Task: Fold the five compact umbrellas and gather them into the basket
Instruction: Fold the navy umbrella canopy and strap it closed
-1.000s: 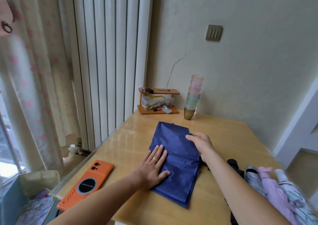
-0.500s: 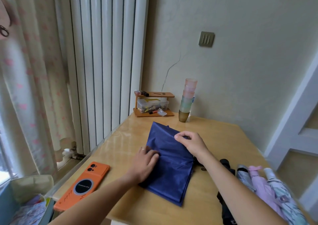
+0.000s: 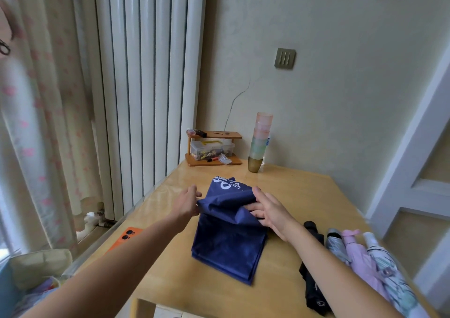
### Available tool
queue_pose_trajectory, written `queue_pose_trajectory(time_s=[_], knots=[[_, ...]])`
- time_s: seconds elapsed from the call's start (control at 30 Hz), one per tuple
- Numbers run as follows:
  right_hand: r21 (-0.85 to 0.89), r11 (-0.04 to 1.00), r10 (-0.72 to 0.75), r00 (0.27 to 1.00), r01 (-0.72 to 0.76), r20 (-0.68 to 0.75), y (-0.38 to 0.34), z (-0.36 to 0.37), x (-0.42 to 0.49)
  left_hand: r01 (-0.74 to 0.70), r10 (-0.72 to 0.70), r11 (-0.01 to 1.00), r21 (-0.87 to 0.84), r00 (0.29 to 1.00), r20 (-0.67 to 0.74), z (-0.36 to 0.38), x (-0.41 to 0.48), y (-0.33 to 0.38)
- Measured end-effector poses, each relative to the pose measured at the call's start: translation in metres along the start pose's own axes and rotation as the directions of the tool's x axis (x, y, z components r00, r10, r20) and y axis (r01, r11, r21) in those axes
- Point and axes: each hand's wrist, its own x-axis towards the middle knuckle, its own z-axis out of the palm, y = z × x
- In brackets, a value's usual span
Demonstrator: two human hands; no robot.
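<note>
A navy blue umbrella canopy [image 3: 227,244] lies flattened on the wooden table [image 3: 304,191], its far part lifted into a fold showing white print. My left hand [image 3: 187,202] holds the fabric's left edge at the fold. My right hand [image 3: 270,212] grips the fabric's right side, fingers curled into the bunched cloth. At the table's right edge lie folded umbrellas side by side: a black one [image 3: 314,281], a silver-grey one [image 3: 337,244], a pink one [image 3: 358,252] and a white patterned one [image 3: 389,271]. No basket is plainly visible.
An orange phone [image 3: 126,237] lies near the table's left edge. A small wooden shelf with a clear box [image 3: 211,149] and a stack of coloured cups [image 3: 259,142] stand at the far edge by the wall. Curtains and a radiator are on the left.
Both hands lifted the far half of the navy canopy and are drawing it toward me; white print now shows. The left hand went from pressing flat to holding the fabric's edge.
</note>
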Motion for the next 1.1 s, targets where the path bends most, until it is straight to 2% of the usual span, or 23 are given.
queue_pose_trajectory(time_s=[0.07,0.13,0.37,0.47,0.53,0.6,0.7,0.77,0.83,0.87,0.93,0.97,1.03,1.1], knots=[[0.09,0.996,0.021,0.998,-0.017,-0.051,0.0,0.0,0.0,0.046,-0.046,0.999,-0.02,0.999,0.022,-0.003,-0.002,-0.002],[0.083,0.996,0.038,0.999,-0.036,-0.025,-0.001,0.0,-0.004,0.064,-0.063,0.998,-0.025,0.997,0.041,-0.006,-0.007,-0.001],[-0.154,0.978,0.18,0.949,-0.144,0.258,0.011,-0.003,-0.012,0.034,-0.043,0.997,0.072,0.991,0.125,-0.012,-0.013,-0.005],[-0.264,0.947,0.27,0.899,-0.184,0.344,0.016,-0.001,-0.017,0.042,-0.064,0.981,0.187,0.992,0.11,-0.009,-0.01,-0.014],[-0.4,0.893,0.357,0.868,-0.207,0.346,0.015,0.002,-0.021,0.027,-0.059,0.95,0.312,0.994,0.093,-0.008,-0.009,-0.02],[-0.592,0.773,0.467,0.836,-0.227,0.289,0.012,0.005,-0.022,-0.072,0.021,0.844,0.531,0.995,0.1,-0.006,-0.012,-0.022],[-0.819,0.526,0.586,0.796,-0.229,0.153,0.0,0.012,-0.023,-0.295,0.261,0.487,0.822,0.947,0.186,0.005,-0.018,-0.025],[-0.871,0.424,0.617,0.783,-0.248,0.078,-0.012,0.017,-0.023,-0.42,0.402,0.261,0.869,0.866,0.298,0.017,-0.022,-0.028],[-0.895,0.367,0.559,0.829,-0.252,-0.005,-0.021,0.022,-0.019,-0.53,0.43,0.145,0.836,0.794,0.429,0.026,-0.025,-0.034],[-0.903,0.348,0.47,0.88,-0.25,-0.062,-0.021,0.024,-0.015,-0.57,0.412,0.087,0.817,0.767,0.491,0.03,-0.025,-0.039],[-0.909,0.329,0.18,0.962,-0.257,-0.207,-0.016,0.028,-0.005,-0.606,0.357,0.001,0.796,0.744,0.566,0.035,-0.02,-0.059],[-0.901,0.342,0.037,0.962,-0.267,-0.27,-0.012,0.029,0.0,-0.615,0.302,-0.023,0.788,0.747,0.592,0.036,-0.017,-0.07],[-0.876,0.399,-0.127,0.93,-0.271,-0.346,-0.005,0.029,0.009,-0.62,0.234,-0.058,0.782,0.753,0.615,0.038,-0.018,-0.087],[-0.863,0.45,-0.211,0.911,-0.231,-0.354,0.001,0.026,0.018,-0.652,0.246,0.007,0.758,0.736,0.631,0.036,-0.024,-0.09]])
